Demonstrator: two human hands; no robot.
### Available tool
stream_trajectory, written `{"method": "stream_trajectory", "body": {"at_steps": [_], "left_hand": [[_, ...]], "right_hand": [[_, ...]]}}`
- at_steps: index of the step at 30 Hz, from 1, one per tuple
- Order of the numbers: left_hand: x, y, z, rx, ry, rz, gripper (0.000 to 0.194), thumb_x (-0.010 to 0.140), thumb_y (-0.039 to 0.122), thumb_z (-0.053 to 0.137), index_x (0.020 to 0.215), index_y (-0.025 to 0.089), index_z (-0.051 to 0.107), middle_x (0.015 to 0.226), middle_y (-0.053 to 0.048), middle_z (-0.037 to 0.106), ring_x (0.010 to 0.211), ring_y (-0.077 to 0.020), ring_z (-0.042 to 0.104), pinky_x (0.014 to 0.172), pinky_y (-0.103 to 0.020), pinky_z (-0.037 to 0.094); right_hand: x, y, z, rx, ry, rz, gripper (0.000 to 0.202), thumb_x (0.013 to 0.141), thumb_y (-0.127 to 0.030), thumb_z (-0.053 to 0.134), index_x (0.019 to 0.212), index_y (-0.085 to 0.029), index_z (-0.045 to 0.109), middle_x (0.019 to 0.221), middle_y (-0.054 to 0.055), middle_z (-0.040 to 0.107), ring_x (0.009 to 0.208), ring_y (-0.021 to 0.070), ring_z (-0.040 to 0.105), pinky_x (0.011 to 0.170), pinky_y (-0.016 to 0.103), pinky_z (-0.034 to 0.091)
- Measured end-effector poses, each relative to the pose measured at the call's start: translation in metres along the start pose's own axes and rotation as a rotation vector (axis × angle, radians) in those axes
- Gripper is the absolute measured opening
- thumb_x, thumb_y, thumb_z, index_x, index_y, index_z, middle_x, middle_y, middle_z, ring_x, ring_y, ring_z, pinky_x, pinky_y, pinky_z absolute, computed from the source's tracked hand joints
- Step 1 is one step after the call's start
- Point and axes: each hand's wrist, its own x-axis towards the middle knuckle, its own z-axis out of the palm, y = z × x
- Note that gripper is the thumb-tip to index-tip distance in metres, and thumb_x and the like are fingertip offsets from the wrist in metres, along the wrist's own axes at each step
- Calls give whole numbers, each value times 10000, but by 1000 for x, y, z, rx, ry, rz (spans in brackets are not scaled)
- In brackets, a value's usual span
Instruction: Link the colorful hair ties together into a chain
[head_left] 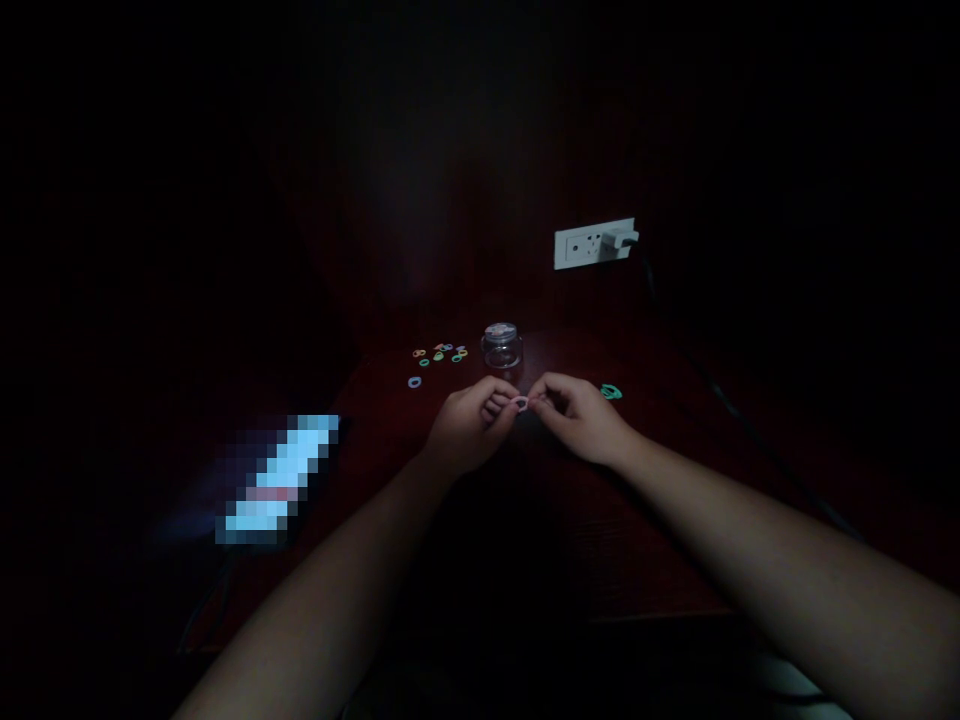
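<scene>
Between my two hands is a small pink ring, pinched at its left side by my left hand and at its right side by my right hand. Just behind them stands a clear jar with its lid on. Several small coloured rings lie scattered on the dark red table to the left of the jar, and a bluish ring sits a little nearer. Green rings lie close together right beside my right hand.
A lit, pixelated screen is at the left edge of the table. On the back wall is a white socket panel with a plug in it. A dark cable runs along the right side.
</scene>
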Motion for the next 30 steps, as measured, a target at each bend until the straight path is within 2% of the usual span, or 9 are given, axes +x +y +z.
{"method": "stream_trajectory", "body": {"at_steps": [6, 11, 18, 30], "left_hand": [[-1, -2, 1, 52, -44, 2, 143, 796, 247, 527, 907, 174, 578, 756, -7, 641, 602, -77, 558, 565, -187, 452], [-1, -2, 0, 41, -17, -1, 133, 792, 246, 536, 894, 171, 573, 762, -6, 644, 602, -74, 561, 560, -182, 455], [0, -3, 0, 47, -9, 27, 317, 719, 187, 612, 1027, 205, 537, 916, -27, 660, 783, -124, 616, 654, -230, 490], [1, -4, -1, 90, 25, 47, 165, 785, 258, 566, 916, 192, 642, 806, -30, 635, 683, -110, 573, 604, -218, 471]], "right_hand": [[0, -2, 1, -19, 8, 9, 123, 796, -236, 480, 740, -149, 549, 639, 1, 527, 578, 105, 450, 532, 219, 334], [1, 1, 2, -18, -1, 10, 115, 796, -226, 476, 739, -150, 540, 637, -4, 517, 576, 102, 439, 528, 216, 326], [1, 2, 2, -36, 9, -1, 122, 811, -230, 457, 745, -156, 529, 660, 5, 530, 620, 116, 451, 559, 227, 341], [1, 3, 1, 20, -27, -11, 134, 825, -247, 447, 739, -160, 502, 669, -3, 511, 629, 117, 457, 588, 232, 352]]}}
